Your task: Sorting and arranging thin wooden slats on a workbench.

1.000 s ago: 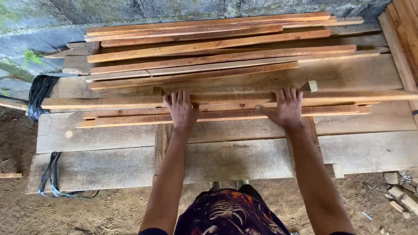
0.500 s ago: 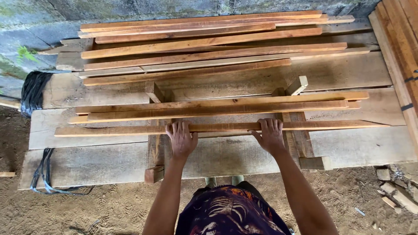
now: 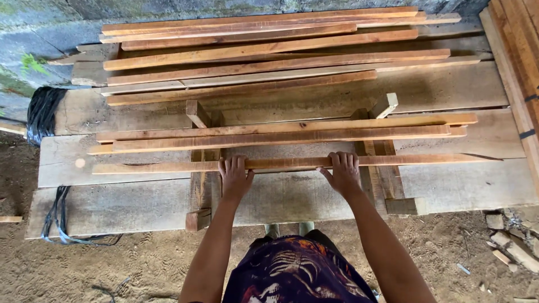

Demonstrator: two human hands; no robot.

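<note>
We hold a long wooden strip (image 3: 292,163) near the counter's (image 3: 123,202) front edge, left hand (image 3: 234,178) and right hand (image 3: 343,174) with fingers curled over it, across two wooden supports (image 3: 197,185).
</note>
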